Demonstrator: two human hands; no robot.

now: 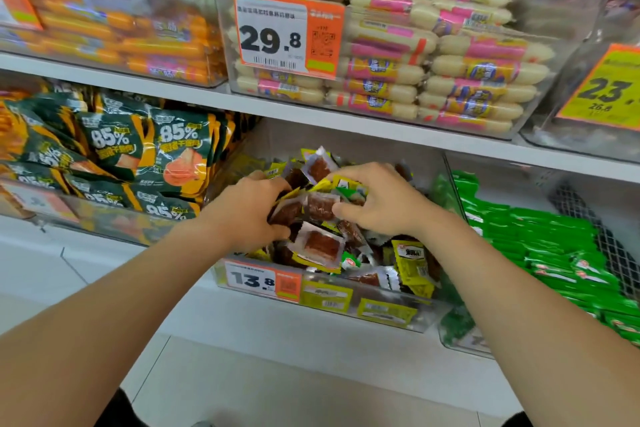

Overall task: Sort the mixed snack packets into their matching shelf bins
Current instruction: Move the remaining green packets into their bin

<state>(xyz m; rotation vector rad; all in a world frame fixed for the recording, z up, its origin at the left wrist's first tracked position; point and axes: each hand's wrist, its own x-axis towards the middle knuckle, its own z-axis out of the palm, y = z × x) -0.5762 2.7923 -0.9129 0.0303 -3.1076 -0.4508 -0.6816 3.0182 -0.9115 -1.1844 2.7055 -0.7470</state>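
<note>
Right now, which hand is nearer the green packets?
Right. The right hand, in the mixed packets, sits just left of the green packets; the left hand lies farther left.

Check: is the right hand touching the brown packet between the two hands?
Touching. The head view shows the right hand with its thumb pressed on the brown packet, no gap between them.

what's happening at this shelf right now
A person has both hands in the clear bin tagged 13.8 on the lower shelf. The left hand and right hand each grip some of the mixed snack packets heaped there. Green packets fill the next bin to the right.
</note>
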